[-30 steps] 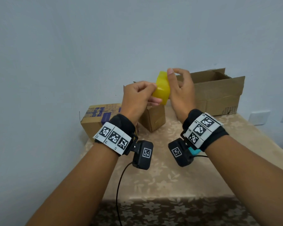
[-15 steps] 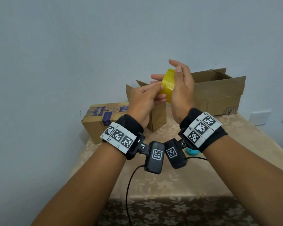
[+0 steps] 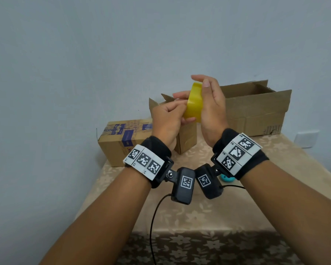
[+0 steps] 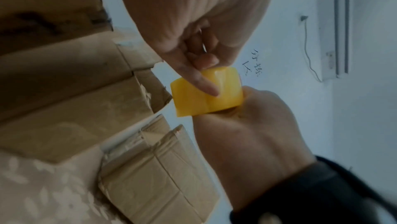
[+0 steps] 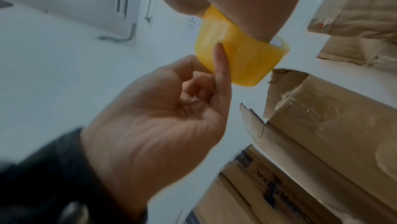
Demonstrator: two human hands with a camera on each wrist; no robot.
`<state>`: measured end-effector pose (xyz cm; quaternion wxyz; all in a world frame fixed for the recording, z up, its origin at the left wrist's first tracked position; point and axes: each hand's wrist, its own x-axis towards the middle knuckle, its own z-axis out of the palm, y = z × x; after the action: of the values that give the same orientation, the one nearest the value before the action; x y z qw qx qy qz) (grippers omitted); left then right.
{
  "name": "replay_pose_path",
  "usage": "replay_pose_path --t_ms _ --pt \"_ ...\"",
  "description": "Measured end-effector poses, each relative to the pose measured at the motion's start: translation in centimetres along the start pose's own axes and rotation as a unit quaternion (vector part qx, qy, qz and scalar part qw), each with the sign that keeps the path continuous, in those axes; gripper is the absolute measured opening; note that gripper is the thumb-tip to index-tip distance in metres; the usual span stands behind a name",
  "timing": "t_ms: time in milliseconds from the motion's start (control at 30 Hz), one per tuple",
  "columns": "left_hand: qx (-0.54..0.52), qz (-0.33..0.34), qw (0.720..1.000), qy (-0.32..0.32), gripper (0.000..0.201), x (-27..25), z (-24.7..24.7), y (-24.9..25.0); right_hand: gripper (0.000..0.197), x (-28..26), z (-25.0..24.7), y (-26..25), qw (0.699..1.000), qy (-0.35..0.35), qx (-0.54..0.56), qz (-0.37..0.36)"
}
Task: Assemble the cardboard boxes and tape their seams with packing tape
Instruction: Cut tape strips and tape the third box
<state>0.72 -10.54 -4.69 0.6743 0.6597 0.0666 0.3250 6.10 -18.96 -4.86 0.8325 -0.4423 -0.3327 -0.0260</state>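
The right hand [image 3: 211, 109] is gripping the yellow packing tape roll [image 3: 194, 103]; the left hand [image 3: 166, 121], other fingers curled, is pressing its index fingertip [image 5: 219, 47] on it.

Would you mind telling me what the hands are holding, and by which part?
The right hand grips the yellow packing tape roll around its side; the left hand lays its index finger on the outer face.

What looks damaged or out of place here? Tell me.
The small open box behind the tape roll has torn, ragged flap edges. The large box also looks worn and creased. Nothing is spilled.
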Motion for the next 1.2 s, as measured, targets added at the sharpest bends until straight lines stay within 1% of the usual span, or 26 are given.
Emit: replay_pose_path --t_ms 133,267,467,600,733,900,967,1033,1100,1133,1200 --pt "-0.040 -0.002 0.997 -0.062 0.017 0.1 -0.1 0.5 0.035 0.6 -0.5 -0.4 1.000 -0.003 0.020 0.005" --pt "-0.019 0.008 0.998 -0.063 0.020 -0.5 0.4 0.6 0.034 0.5 -0.6 -0.3 1.000 0.003 0.014 0.017" --pt "-0.002 0.017 0.997 -0.077 0.024 -0.9 0.6 0.5 0.033 0.5 -0.9 -0.5 1.000 0.009 0.002 0.013" --pt "-0.003 0.024 0.997 -0.069 0.028 -0.5 0.3 0.3 0.033 0.5 -0.6 -0.6 1.000 0.005 0.004 0.015" --pt "0.012 0.044 0.997 -0.062 0.023 -0.4 0.4 0.0 0.033 0.4 -0.6 -0.6 1.000 0.003 0.005 0.015" --pt "0.026 0.056 0.997 -0.053 0.028 -0.3 0.6 -0.2 0.033 0.2 -0.7 -0.4 1.000 0.003 -0.007 0.015" --pt "0.021 0.061 0.997 -0.049 0.025 -0.2 0.7 -0.5 0.034 0.2 -0.8 -0.4 1.000 0.000 -0.011 0.016" --pt "0.023 0.063 0.997 -0.031 0.023 -0.1 0.7 -0.9 0.034 0.1 -0.7 -0.3 1.000 -0.006 -0.008 0.016" --pt "0.025 0.067 0.997 -0.012 0.025 0.1 0.6 -1.0 0.034 0.2 -0.5 -0.3 1.000 -0.012 -0.003 0.015" --pt "0.030 0.071 0.997 -0.016 0.027 0.2 0.4 -0.9 0.034 0.3 -0.4 -0.4 1.000 -0.011 0.001 0.015" --pt "0.064 0.095 0.992 -0.046 0.028 0.2 0.1 -0.4 0.034 0.6 -0.6 -0.6 1.000 -0.004 0.013 0.019"
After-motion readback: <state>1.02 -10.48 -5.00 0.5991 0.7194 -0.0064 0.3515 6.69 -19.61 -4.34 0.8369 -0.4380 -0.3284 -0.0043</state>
